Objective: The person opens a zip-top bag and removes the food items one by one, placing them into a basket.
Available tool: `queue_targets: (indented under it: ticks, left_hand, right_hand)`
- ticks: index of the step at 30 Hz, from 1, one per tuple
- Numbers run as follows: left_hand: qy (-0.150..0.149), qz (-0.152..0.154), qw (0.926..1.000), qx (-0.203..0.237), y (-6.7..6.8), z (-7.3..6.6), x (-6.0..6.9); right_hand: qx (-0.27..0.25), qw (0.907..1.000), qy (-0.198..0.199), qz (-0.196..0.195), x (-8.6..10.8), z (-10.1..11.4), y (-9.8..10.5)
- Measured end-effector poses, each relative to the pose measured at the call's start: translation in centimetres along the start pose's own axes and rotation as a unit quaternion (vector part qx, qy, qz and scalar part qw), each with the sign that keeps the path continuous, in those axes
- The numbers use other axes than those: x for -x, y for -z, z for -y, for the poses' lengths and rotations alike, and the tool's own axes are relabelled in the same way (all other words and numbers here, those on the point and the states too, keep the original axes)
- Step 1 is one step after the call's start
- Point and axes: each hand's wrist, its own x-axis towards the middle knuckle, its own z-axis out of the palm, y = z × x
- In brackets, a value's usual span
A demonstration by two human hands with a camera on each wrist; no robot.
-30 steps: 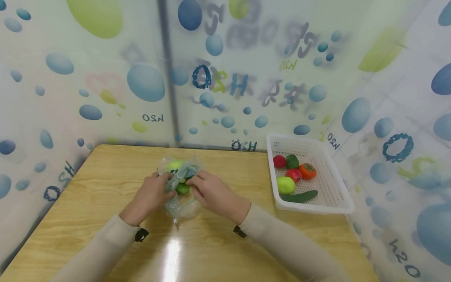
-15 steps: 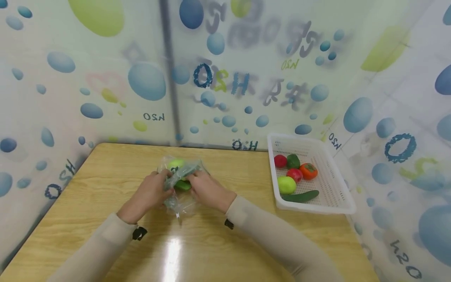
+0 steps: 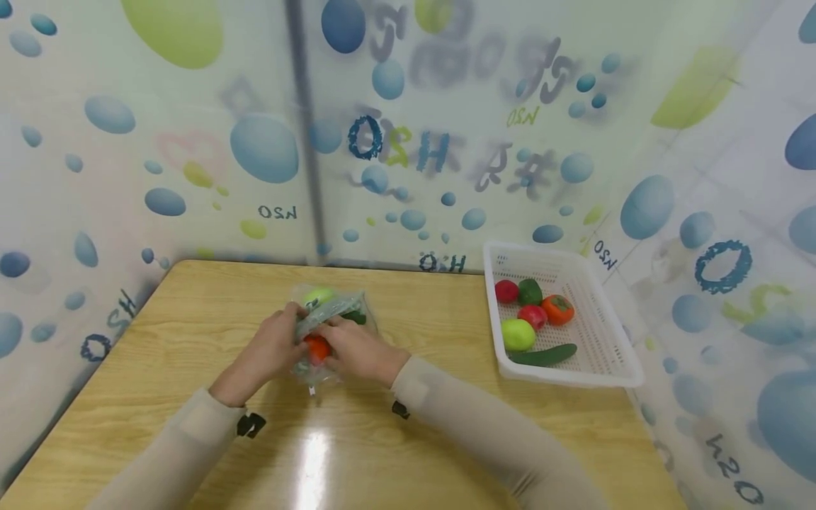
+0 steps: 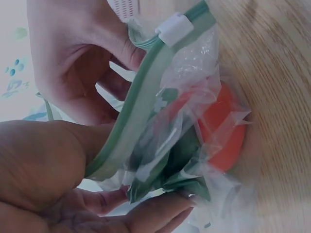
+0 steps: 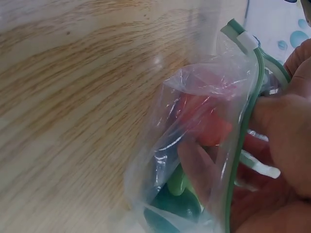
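A clear zip bag [image 3: 334, 308] with a green zip rim and a white slider [image 4: 174, 28] lies on the table. Through its plastic show an orange-red, tomato-like round piece [image 3: 316, 348], a yellow-green piece [image 3: 319, 295] and dark green produce [image 5: 172, 211]. My left hand [image 3: 273, 352] grips the bag's rim on the left side, thumb and fingers on either side of it. From the right, my right hand [image 3: 363, 348] reaches into the bag's mouth. One of its fingers [image 5: 197, 162] shows through the plastic beside the orange-red piece; whether it grips anything is partly hidden.
To the right on the wooden table [image 3: 433, 319] stands a white perforated basket [image 3: 602, 329]. It holds red pieces, an orange tomato-like one [image 3: 557, 309], a yellow-green one [image 3: 518, 335], a dark green one and a cucumber [image 3: 545, 355]. Patterned walls border the table.
My right hand has moved left and farther into the bag's mouth. The orange-red piece now shows where a green piece was visible before. My left hand has kept its hold nearly in place.
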Motion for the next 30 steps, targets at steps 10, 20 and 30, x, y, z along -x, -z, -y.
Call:
queue_targets:
  ticks: [10,20,30]
  left_hand:
    - [-0.019,-0.005,0.9998,0.0,-0.1,0.0,0.1]
    - [-0.003,0.007,1.0,0.0,-0.3,-0.3,0.2]
    - [0.013,0.013,0.9998,0.003,-0.5,-0.5,0.5]
  right_hand:
    - [0.052,0.9979,0.028,0.029,0.0,0.6,-0.1]
    - [0.079,0.9964,-0.011,0.029,0.2,1.0,-0.2]
    - [0.13,0.9906,-0.032,0.028,0.5,1.2,-0.2]
